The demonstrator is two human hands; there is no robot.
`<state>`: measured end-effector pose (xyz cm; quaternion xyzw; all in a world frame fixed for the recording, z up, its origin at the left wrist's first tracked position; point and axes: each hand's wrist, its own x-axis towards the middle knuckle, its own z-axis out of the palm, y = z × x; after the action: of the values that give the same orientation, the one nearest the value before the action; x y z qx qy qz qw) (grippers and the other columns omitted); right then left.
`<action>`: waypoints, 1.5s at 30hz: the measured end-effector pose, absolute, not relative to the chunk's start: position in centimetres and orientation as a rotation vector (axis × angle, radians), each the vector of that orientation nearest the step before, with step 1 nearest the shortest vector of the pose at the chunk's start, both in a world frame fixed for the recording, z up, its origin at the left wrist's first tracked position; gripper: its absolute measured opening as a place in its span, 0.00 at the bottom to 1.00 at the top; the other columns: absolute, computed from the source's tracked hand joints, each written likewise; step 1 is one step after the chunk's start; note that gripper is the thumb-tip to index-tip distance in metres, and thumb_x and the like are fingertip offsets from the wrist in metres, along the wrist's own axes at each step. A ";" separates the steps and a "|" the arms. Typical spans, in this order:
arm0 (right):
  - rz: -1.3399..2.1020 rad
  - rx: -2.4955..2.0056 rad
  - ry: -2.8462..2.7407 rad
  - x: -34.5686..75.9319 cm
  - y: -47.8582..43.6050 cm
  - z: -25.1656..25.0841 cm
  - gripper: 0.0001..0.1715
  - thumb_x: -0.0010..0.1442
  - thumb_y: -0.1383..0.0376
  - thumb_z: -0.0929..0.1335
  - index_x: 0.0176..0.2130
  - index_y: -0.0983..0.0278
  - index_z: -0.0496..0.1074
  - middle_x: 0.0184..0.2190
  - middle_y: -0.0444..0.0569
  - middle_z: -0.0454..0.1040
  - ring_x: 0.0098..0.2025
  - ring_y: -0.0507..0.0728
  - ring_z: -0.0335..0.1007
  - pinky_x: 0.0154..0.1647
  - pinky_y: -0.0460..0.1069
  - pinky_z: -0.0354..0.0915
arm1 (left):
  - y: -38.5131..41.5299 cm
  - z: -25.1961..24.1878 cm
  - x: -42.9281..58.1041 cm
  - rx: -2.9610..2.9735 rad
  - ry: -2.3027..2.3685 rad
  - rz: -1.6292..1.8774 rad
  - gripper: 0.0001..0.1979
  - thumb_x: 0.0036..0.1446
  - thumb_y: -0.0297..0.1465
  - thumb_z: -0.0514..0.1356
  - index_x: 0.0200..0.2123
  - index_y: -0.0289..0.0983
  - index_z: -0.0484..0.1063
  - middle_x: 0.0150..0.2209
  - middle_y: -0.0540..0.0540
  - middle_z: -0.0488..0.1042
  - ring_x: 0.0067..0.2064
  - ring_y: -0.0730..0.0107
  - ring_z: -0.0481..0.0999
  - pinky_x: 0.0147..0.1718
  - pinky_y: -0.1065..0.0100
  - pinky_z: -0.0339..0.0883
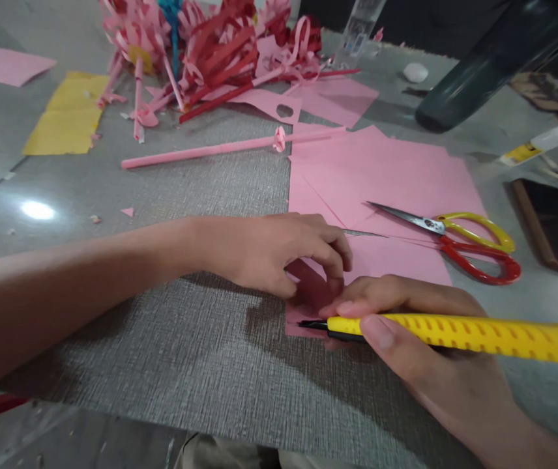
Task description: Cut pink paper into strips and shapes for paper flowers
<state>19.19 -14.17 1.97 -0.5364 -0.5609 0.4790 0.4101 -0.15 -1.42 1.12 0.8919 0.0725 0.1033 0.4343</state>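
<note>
My right hand point(435, 352) grips a yellow box cutter point(479, 335) with its blade pointing left. The dark blade tip rests at the lower left edge of a pink paper sheet point(396, 260). Just above the blade, my left hand point(283, 254) bears down on that sheet with bent fingertips, thumb and fingers apart. Scissors point(435, 228) with one yellow and one red handle lie partly spread on the pink papers point(386, 169) behind my hands. A thin rolled pink paper stick point(201, 154) with a small curled ring lies farther back.
Pink and red paper-strip flowers point(220, 58) are heaped at the back. Yellow paper point(68, 114) and another pink sheet point(8, 65) lie at the left. A dark bottle point(489, 71), a glue tube point(528, 150) and a phone point(557, 225) are on the right.
</note>
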 end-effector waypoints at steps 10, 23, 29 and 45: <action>1.065 -1.257 -1.535 19.5 -13.6 1.2 0.05 0.57 0.64 0.73 0.29 0.57 0.80 0.26 0.46 0.82 0.26 0.56 0.78 0.23 0.48 0.72 | -1.4 1.1 -0.2 2.217 0.166 0.229 0.21 0.48 0.20 0.61 0.44 0.45 0.78 0.56 0.49 0.74 0.58 0.55 0.71 0.59 0.57 0.64; 1.145 -1.227 -1.551 19.6 -13.8 1.4 0.08 0.56 0.71 0.70 0.30 0.59 0.78 0.28 0.45 0.82 0.27 0.55 0.78 0.26 0.47 0.74 | -1.3 1.3 -0.2 2.194 0.172 0.170 0.22 0.48 0.21 0.61 0.47 0.44 0.77 0.58 0.48 0.72 0.60 0.57 0.68 0.61 0.60 0.61; 1.125 -1.192 -1.535 19.3 -13.8 1.3 0.09 0.56 0.72 0.70 0.29 0.59 0.78 0.26 0.45 0.81 0.24 0.54 0.77 0.23 0.47 0.73 | -1.3 1.4 -0.2 2.190 0.197 0.148 0.21 0.49 0.22 0.61 0.46 0.45 0.78 0.58 0.49 0.72 0.60 0.56 0.68 0.62 0.57 0.60; 1.260 -1.208 -1.496 19.8 -13.9 1.6 0.07 0.60 0.69 0.70 0.33 0.59 0.79 0.30 0.47 0.82 0.28 0.56 0.79 0.27 0.49 0.75 | -1.6 1.5 -0.5 2.293 0.166 0.153 0.26 0.46 0.22 0.62 0.51 0.41 0.75 0.61 0.44 0.69 0.61 0.55 0.68 0.62 0.57 0.62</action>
<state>19.78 -13.93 1.57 -0.4797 -0.5936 0.5003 0.4089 -0.50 -1.60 1.49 0.9092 0.0660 0.0606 0.4066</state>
